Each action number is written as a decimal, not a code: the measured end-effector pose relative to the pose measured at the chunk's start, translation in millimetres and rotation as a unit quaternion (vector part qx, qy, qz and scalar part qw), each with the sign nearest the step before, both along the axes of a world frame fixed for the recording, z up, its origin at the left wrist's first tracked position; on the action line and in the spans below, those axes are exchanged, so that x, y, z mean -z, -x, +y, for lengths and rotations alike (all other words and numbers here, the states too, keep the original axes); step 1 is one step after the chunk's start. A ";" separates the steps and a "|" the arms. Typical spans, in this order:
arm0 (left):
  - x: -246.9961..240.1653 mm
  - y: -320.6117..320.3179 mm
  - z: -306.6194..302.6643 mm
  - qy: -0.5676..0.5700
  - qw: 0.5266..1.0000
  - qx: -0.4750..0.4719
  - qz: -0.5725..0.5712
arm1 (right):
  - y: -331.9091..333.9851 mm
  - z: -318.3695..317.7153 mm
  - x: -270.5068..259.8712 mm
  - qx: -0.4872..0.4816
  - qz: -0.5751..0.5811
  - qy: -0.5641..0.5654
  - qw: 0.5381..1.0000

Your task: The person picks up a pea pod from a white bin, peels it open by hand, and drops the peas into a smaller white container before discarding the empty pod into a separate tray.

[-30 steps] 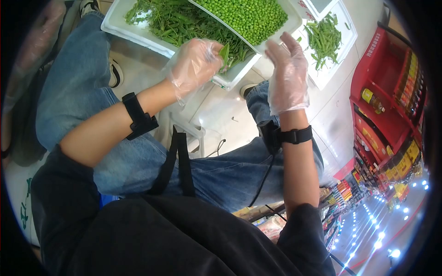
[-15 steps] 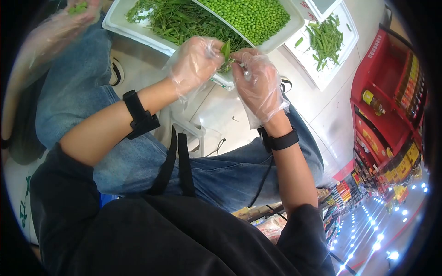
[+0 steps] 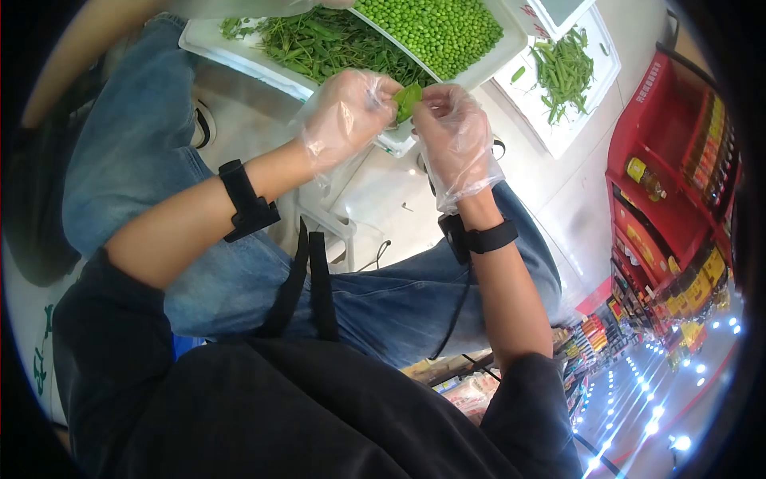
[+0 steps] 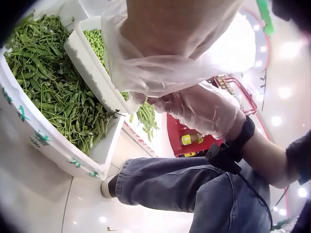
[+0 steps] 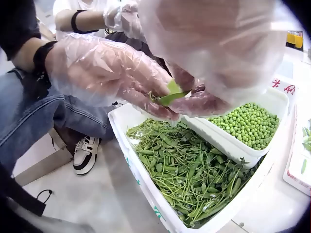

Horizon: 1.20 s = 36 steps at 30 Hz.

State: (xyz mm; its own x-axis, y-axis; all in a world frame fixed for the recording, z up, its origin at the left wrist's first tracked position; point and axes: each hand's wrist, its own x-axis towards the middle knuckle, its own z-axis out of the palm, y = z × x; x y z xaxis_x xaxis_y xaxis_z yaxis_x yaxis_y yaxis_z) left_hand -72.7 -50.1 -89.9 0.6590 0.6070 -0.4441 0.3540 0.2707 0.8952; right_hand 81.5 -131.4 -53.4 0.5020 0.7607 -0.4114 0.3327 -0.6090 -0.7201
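Both hands wear clear plastic gloves and meet over the corner of a white tub. My left hand (image 3: pixel 351 108) and my right hand (image 3: pixel 447 128) pinch one green pea pod (image 3: pixel 407 97) between them. The pea pod (image 5: pixel 170 96) shows in the right wrist view as a light green wedge between the gloved fingertips. Under the hands lies a white tub (image 3: pixel 239 54) heaped with pea pods (image 5: pixel 189 170). A smaller white tray (image 3: pixel 499 56) full of shelled peas (image 3: pixel 435 28) rests across it.
A second white tray (image 3: pixel 594 80) with a small heap of pods lies on the pale floor at the right. A red shelf rack (image 3: pixel 670 160) with bottles stands further right. Another person's gloved hands (image 5: pixel 121 17) and arm are at the tub's far side. My knees flank the tub.
A second ago my right hand was raised and apart from the left. It came across to the pod, and now both hands pinch it, the pod turned flatter between them.
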 end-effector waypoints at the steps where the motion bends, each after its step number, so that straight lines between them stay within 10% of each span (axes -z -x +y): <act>1: 4.0 -0.3 -2.0 0.006 1.000 -0.021 0.009 | 1.8 1.0 -1.3 -0.001 0.001 0.001 1.000; 6: 16.4 -1.8 -6.1 0.022 0.996 -0.083 -0.017 | 3.4 1.2 -1.5 -0.172 -0.169 -0.118 0.963; 36: 9.8 -0.1 -6.9 0.055 0.998 -0.011 -0.033 | 3.8 -4.1 4.2 -0.145 -0.140 -0.027 0.979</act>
